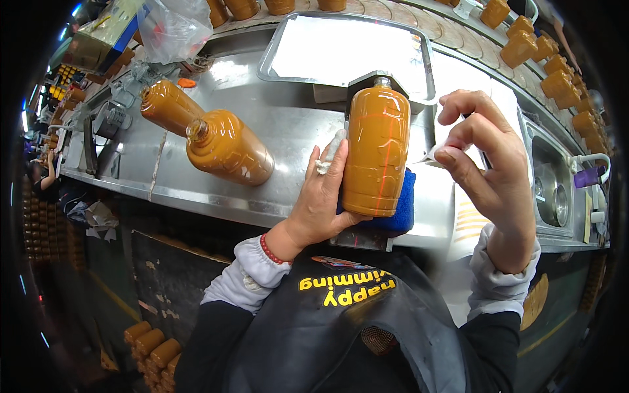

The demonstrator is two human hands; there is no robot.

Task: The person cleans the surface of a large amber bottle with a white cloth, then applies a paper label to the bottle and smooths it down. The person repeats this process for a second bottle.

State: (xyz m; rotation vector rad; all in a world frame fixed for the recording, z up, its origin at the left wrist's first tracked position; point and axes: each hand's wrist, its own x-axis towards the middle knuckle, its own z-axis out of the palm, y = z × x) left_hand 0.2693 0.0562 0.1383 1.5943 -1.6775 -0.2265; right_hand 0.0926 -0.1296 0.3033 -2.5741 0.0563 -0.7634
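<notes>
An amber-brown glossy bottle (377, 152) lies before me, its clear neck pointing away, with red light lines across it. My left hand (322, 196) grips its lower left side; one finger wears a whitish cover. A folded blue cloth (407, 206) is under the bottle's lower end. My right hand (479, 142) is raised to the right of the bottle, clear of it, thumb and forefinger curled around a small whitish piece, perhaps a thin film. On the metal bench to the left stand two more brown bottles, a nearer one (233, 150) and one behind it (169, 105).
A metal tray (427, 54) with white sheets lies behind the bottle. A sink (553, 196) is at the right. Rows of brown bottles (518, 49) stand on a slatted conveyor (457, 34) beyond. A plastic bag (174, 29) and a box (98, 42) are at upper left.
</notes>
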